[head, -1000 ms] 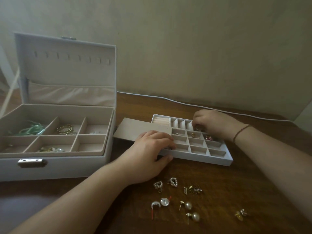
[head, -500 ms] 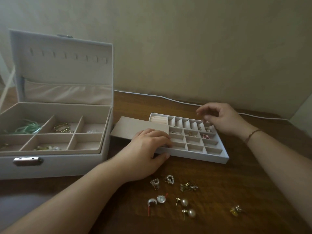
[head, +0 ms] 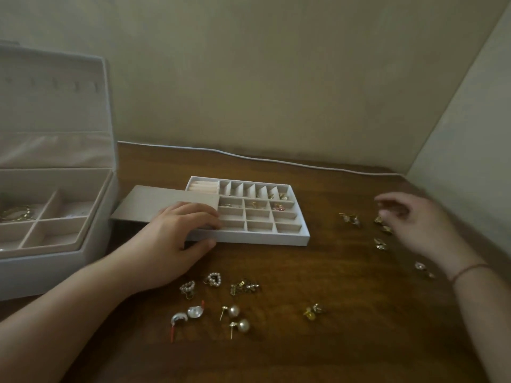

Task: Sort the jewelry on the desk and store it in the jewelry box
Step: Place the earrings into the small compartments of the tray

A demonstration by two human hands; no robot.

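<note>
- Wooden brown desk (head: pixel 345 313) fills the head view, with a plain wall behind it and a thin white cable (head: pixel 276 161) running along the back edge.
- At the far left stands a pale grey jewelry box (head: pixel 91 244), its lid upright and open; a gold bracelet (head: pixel 16 214) lies in one of its beige compartments.
- Near the middle of the desk lies a shallow grey divider tray (head: pixel 276 239) with many small cells; a few small gold and pink pieces sit in the cells near its far right corner.
- A flat beige cover (head: pixel 154 204) lies across the tray's left end.
- The left hand (head: pixel 177 239) rests on the tray's left part, fingers lying over the cover's edge and thumb against the tray's near wall.
- In front of the tray, loose on the desk, lie pearl heart earrings (head: pixel 213 279), pearl stud earrings (head: pixel 237 319) and other small pieces.
- The right hand (head: pixel 414 225) hovers over small gold earrings (head: pixel 381 228) to the right of the tray, fingers loosely curled and holding nothing; the hand is blurred.
</note>
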